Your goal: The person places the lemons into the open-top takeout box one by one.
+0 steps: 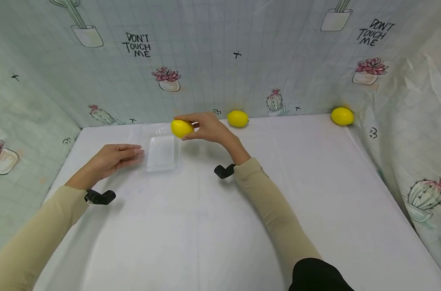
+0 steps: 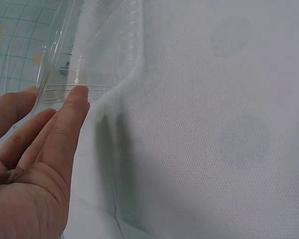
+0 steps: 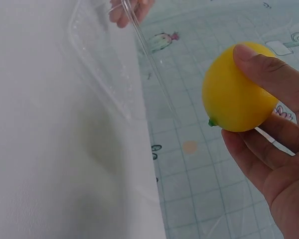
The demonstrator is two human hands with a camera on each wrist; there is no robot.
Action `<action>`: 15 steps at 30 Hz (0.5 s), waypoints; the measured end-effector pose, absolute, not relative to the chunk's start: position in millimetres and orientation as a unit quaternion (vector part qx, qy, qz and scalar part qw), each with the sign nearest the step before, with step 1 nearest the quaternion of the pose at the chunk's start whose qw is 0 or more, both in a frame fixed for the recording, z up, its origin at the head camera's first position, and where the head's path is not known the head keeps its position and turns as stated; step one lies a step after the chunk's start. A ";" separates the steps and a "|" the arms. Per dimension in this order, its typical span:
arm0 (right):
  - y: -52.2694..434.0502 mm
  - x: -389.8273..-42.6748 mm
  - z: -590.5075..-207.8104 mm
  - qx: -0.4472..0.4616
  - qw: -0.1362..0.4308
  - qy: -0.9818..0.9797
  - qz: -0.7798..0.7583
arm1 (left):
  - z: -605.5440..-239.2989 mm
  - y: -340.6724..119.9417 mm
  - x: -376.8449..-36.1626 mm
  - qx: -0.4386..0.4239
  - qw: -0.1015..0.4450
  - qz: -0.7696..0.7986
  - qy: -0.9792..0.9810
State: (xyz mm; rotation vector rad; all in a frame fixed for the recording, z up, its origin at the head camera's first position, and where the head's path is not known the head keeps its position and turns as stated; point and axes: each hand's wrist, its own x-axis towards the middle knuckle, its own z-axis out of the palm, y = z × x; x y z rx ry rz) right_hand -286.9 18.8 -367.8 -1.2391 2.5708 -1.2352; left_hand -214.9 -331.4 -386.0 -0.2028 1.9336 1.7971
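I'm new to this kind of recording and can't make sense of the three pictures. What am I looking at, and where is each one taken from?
No machine here: a person works with two bare hands. The wide picture comes from a camera on the person's head, looking down at a table covered in white cloth, with cactus-print sheets behind. The black clips at the wrists are small cameras, and they give the two close pictures.

The right hand holds a yellow lemon above the far edge of a clear plastic tray; the right wrist view shows its fingers curled round the fruit. The left hand lies flat, with straight fingertips touching the tray's rim. Two more lemons lie at the back of the table, one in the middle and one in the right corner.
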 end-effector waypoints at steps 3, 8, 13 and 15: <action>11.8 -290.2 -366.5 -0.395 0.027 0.825 -0.404 | -384.4 -331.3 -216.9 -0.083 0.249 0.658 0.705; -1.6 -294.9 -365.7 -0.395 0.049 0.824 -0.403 | -381.9 -332.8 -215.5 -0.091 0.252 0.660 0.702; -7.8 -296.3 -363.3 -0.383 0.057 0.830 -0.401 | -380.7 -330.7 -217.1 -0.090 0.257 0.654 0.706; -9.1 -296.0 -362.6 -0.378 0.056 0.832 -0.401 | -380.9 -328.8 -218.5 -0.090 0.258 0.645 0.714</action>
